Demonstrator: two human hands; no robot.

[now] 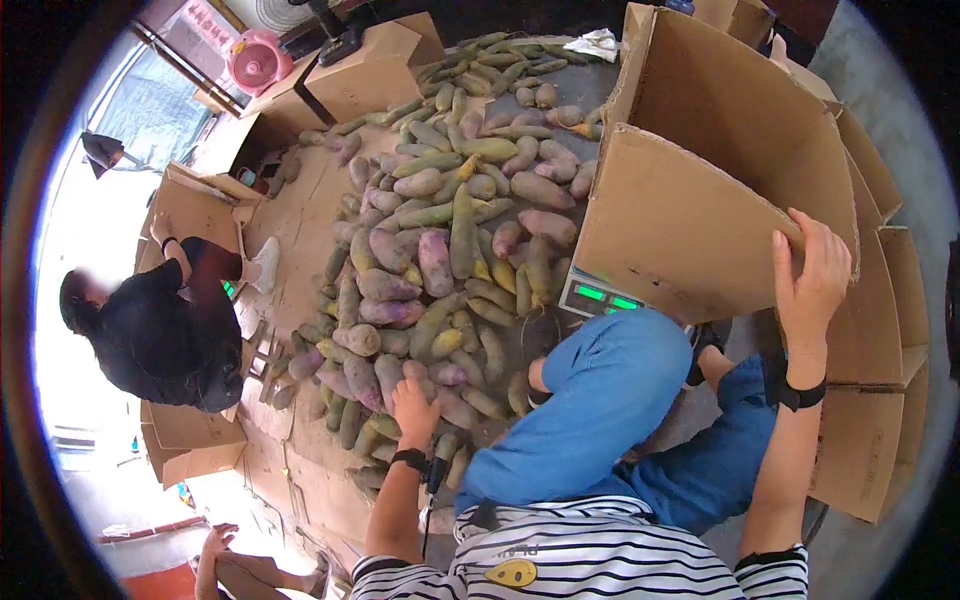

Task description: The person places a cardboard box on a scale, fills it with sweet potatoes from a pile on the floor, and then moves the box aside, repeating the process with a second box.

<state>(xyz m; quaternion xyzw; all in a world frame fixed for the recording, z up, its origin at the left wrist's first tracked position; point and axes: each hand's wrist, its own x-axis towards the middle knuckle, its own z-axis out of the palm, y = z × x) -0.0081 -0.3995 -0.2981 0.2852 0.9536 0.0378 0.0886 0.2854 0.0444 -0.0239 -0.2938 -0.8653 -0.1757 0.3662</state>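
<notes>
My left hand [413, 410] reaches onto the pile of long radishes, fingers apart, its fingertips against a pinkish radish [416, 373]. Whether the fingers press around it is hard to see. My right hand [815, 275] grips the near upper edge of a large open cardboard box [690, 220], which is tilted toward me. Below the box a scale [592, 296] shows green lit digits. Green radishes [462, 235] and purplish ones [435, 262] lie heaped in front of me. Both wrists wear black bands.
A person in black [165, 340] sits at the left beside cardboard boxes [195, 435]. Another person's hand [217, 540] shows at the lower left. More cartons [860, 440] stand on my right. A pink fan [257, 62] and a carton [370, 75] are at the back.
</notes>
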